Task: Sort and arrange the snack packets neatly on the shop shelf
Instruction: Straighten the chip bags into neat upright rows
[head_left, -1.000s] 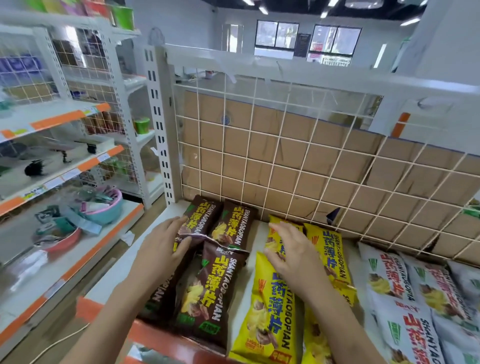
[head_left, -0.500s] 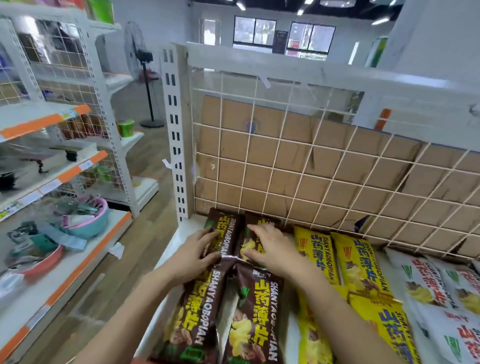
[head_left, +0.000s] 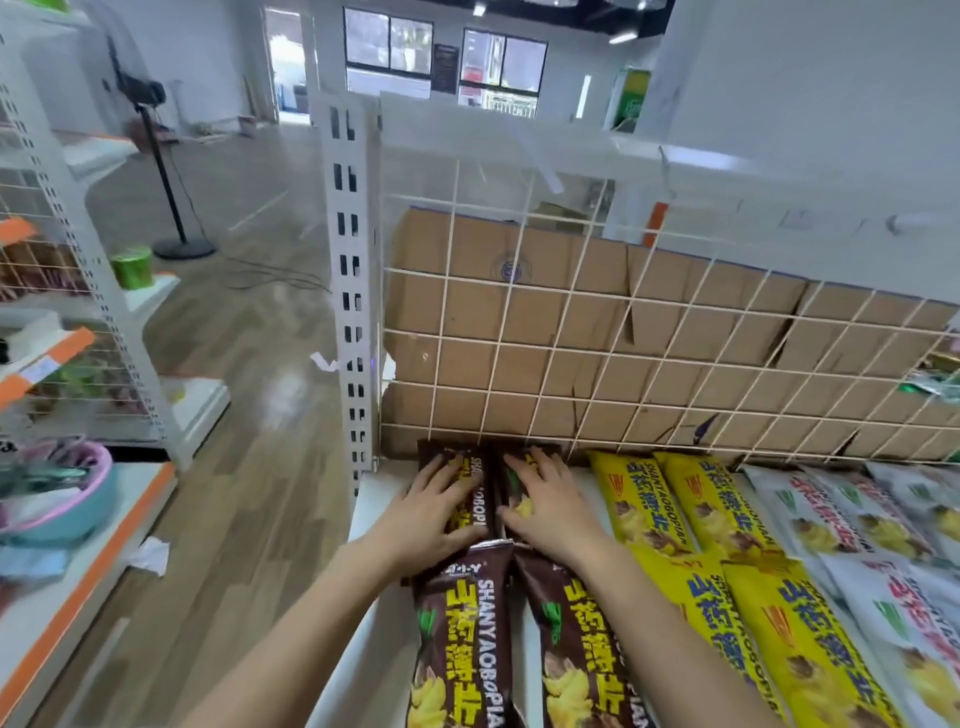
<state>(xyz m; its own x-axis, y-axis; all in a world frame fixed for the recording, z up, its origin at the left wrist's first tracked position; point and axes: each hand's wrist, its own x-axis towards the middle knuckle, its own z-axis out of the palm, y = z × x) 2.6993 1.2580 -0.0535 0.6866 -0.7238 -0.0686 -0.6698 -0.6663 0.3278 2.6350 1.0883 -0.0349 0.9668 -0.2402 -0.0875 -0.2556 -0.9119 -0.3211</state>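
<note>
The two rear brown packets lie directly under my palms, side by side, their long axes running along my fingers to the foot of the wire grid. My left hand presses one and my right hand the other, fingers straight and spread, gripping nothing. Behind my wrists the front brown packets continue both columns. Past my right hand lie yellow packets, then white packets. Off my left hand the white shelf ends at a slotted post, with wooden floor beyond.
</note>
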